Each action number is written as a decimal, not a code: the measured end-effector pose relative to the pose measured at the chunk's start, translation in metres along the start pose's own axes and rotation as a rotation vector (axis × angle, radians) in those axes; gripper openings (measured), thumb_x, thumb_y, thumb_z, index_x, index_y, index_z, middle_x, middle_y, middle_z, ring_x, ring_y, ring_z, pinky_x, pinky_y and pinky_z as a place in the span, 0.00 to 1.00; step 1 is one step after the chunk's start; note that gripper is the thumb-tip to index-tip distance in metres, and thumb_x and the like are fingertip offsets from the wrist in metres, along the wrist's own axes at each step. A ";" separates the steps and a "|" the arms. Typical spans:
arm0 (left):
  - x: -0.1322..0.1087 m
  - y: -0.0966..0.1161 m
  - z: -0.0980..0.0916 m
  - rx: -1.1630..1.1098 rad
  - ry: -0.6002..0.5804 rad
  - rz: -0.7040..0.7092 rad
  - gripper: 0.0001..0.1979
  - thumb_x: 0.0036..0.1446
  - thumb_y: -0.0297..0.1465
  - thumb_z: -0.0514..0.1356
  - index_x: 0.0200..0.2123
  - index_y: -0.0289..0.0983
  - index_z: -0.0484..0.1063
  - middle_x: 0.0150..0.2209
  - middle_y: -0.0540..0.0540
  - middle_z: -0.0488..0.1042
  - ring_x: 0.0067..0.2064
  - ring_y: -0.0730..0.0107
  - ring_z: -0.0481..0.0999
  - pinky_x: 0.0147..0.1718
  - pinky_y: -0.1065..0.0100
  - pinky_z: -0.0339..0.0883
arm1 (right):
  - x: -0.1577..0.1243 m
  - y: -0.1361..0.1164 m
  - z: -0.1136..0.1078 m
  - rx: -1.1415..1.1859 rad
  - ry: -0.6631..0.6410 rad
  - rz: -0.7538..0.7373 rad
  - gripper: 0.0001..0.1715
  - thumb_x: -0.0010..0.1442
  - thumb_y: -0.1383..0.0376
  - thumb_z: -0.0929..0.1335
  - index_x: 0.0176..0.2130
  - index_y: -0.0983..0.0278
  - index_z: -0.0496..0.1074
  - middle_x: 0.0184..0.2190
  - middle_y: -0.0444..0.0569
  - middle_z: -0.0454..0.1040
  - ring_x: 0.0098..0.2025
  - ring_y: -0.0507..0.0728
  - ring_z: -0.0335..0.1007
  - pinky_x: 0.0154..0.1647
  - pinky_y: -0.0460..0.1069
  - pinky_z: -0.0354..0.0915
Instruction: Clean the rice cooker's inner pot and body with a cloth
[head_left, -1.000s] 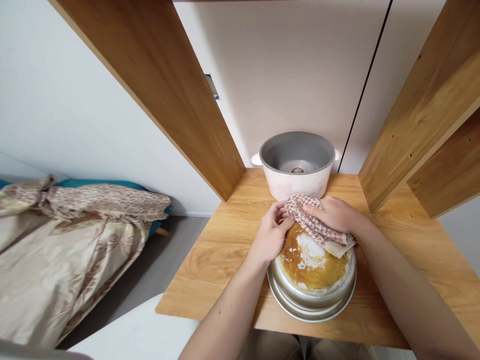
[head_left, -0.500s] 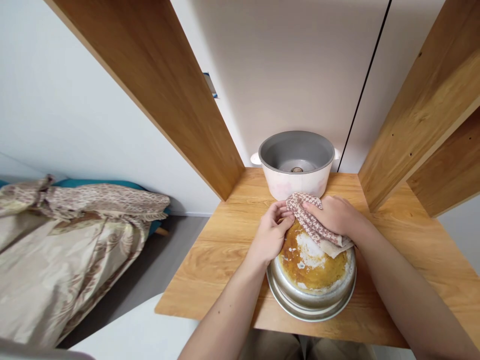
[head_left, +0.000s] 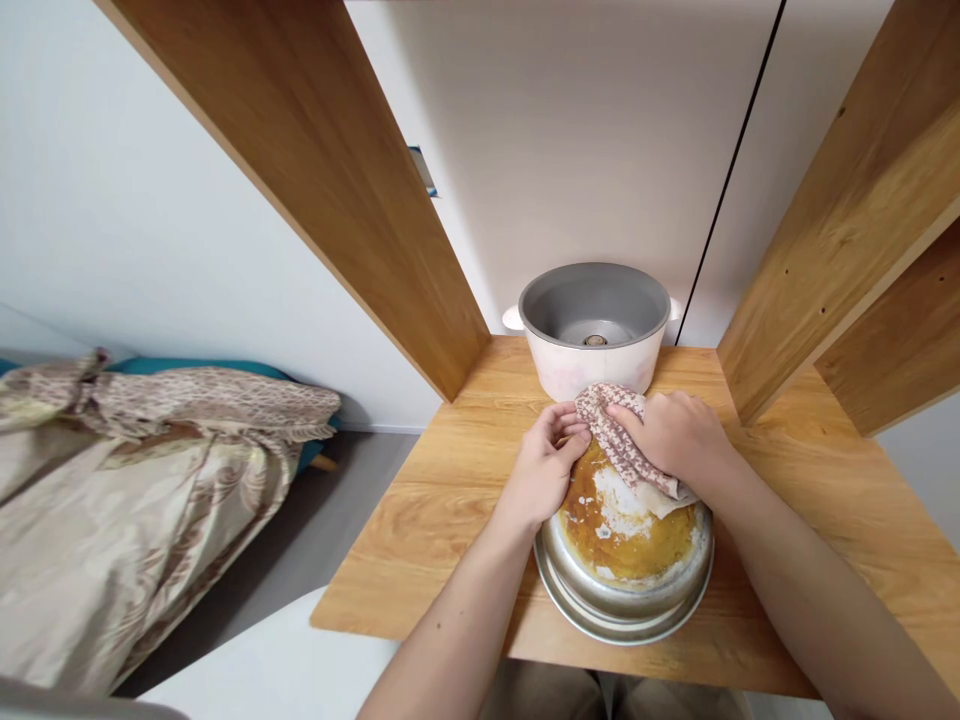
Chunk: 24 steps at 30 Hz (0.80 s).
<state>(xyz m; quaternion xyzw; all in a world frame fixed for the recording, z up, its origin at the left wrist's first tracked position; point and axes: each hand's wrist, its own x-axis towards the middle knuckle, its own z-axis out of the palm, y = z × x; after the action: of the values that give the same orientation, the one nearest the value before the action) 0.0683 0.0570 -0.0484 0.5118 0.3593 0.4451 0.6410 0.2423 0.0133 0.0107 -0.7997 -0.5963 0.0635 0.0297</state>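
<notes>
A round metal pot [head_left: 626, 540] rests upside down on the wooden table, its base coated in yellow-brown stain with pale worn patches. Curled against the upper left side of that pot is my left hand [head_left: 546, 462], its thumb on the base edge; its fingertips are partly hidden. My right hand [head_left: 679, 440] is closed on a red-and-white patterned cloth [head_left: 619, 430], bunched up and pressed on the far right part of the stained base. Just beyond the cloth stands a white rice cooker body [head_left: 596, 365] with a grey interior, lidless, facing up.
The wooden tabletop [head_left: 420, 500] runs around the pot, between wooden uprights [head_left: 360, 200] at left and right. A white panel [head_left: 585, 130] stands behind the cooker. A patterned fabric cover [head_left: 150, 520] drapes over furniture at the left, and a white surface [head_left: 292, 650] lies below the table edge.
My right hand and the cloth have shifted very slightly on the pot's base, the cloth's lower corner drawing in toward the hand. My left hand stays in place.
</notes>
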 end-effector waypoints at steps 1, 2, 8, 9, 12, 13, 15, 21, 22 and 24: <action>0.000 0.000 0.000 0.002 -0.002 0.001 0.22 0.46 0.35 0.74 0.44 0.38 0.73 0.40 0.46 0.78 0.44 0.66 0.76 0.50 0.62 0.68 | -0.001 0.000 0.000 0.008 -0.006 -0.007 0.43 0.71 0.39 0.56 0.46 0.70 0.81 0.41 0.68 0.81 0.47 0.69 0.78 0.48 0.56 0.65; 0.000 0.000 0.000 0.003 -0.004 0.003 0.22 0.46 0.35 0.74 0.44 0.38 0.73 0.40 0.46 0.78 0.44 0.66 0.76 0.50 0.62 0.68 | -0.001 0.000 -0.001 0.021 -0.017 -0.020 0.43 0.71 0.39 0.56 0.46 0.70 0.81 0.41 0.67 0.81 0.47 0.69 0.78 0.48 0.56 0.65; -0.001 0.003 0.002 0.001 -0.005 0.011 0.23 0.45 0.37 0.75 0.43 0.38 0.73 0.39 0.47 0.78 0.42 0.67 0.75 0.48 0.63 0.69 | 0.004 0.009 -0.004 0.127 -0.100 -0.145 0.41 0.72 0.40 0.55 0.42 0.65 0.82 0.42 0.63 0.83 0.49 0.66 0.78 0.48 0.53 0.64; -0.001 0.003 0.002 0.004 -0.006 0.009 0.23 0.45 0.37 0.75 0.43 0.38 0.73 0.39 0.47 0.78 0.42 0.67 0.75 0.48 0.63 0.69 | 0.005 0.012 -0.004 0.150 -0.111 -0.160 0.41 0.71 0.40 0.55 0.41 0.65 0.82 0.42 0.62 0.83 0.49 0.66 0.78 0.47 0.53 0.63; -0.002 0.003 0.002 0.007 -0.012 0.010 0.23 0.46 0.37 0.74 0.44 0.38 0.73 0.40 0.46 0.78 0.43 0.66 0.76 0.49 0.62 0.69 | 0.010 0.019 -0.004 0.242 -0.167 -0.193 0.40 0.70 0.38 0.56 0.40 0.63 0.82 0.41 0.59 0.83 0.47 0.64 0.79 0.44 0.50 0.64; -0.002 0.003 0.002 0.004 -0.015 0.013 0.23 0.46 0.38 0.75 0.44 0.38 0.73 0.41 0.46 0.79 0.44 0.65 0.76 0.50 0.62 0.69 | 0.011 0.020 -0.003 0.271 -0.188 -0.202 0.40 0.70 0.38 0.56 0.41 0.63 0.82 0.41 0.58 0.84 0.47 0.63 0.78 0.43 0.49 0.64; -0.002 0.003 0.002 0.001 -0.021 0.018 0.23 0.46 0.38 0.75 0.44 0.38 0.73 0.41 0.46 0.79 0.45 0.64 0.77 0.50 0.62 0.69 | 0.013 0.023 -0.003 0.305 -0.219 -0.212 0.41 0.70 0.37 0.57 0.41 0.63 0.82 0.41 0.57 0.84 0.48 0.62 0.78 0.43 0.48 0.64; -0.002 0.003 0.001 0.022 -0.020 0.026 0.24 0.48 0.39 0.74 0.44 0.38 0.73 0.41 0.46 0.79 0.45 0.65 0.77 0.50 0.62 0.69 | 0.013 0.018 -0.004 0.220 -0.185 -0.153 0.41 0.69 0.37 0.57 0.42 0.64 0.82 0.42 0.60 0.83 0.49 0.64 0.78 0.45 0.50 0.63; -0.002 0.002 0.001 0.025 -0.019 0.025 0.24 0.48 0.40 0.74 0.45 0.38 0.73 0.41 0.46 0.79 0.44 0.66 0.77 0.50 0.63 0.69 | 0.012 0.017 -0.004 0.203 -0.171 -0.142 0.41 0.69 0.37 0.57 0.42 0.64 0.82 0.42 0.61 0.83 0.50 0.64 0.78 0.45 0.50 0.63; -0.002 0.002 0.000 0.030 -0.018 0.023 0.24 0.48 0.40 0.74 0.45 0.37 0.73 0.41 0.46 0.79 0.44 0.66 0.76 0.50 0.63 0.69 | 0.011 0.015 -0.005 0.182 -0.147 -0.133 0.41 0.69 0.37 0.57 0.42 0.64 0.82 0.43 0.62 0.83 0.50 0.66 0.78 0.46 0.51 0.63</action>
<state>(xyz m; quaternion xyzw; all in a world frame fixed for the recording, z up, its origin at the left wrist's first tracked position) 0.0676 0.0550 -0.0469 0.5294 0.3544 0.4423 0.6313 0.2605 0.0201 0.0130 -0.7454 -0.6405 0.1737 0.0626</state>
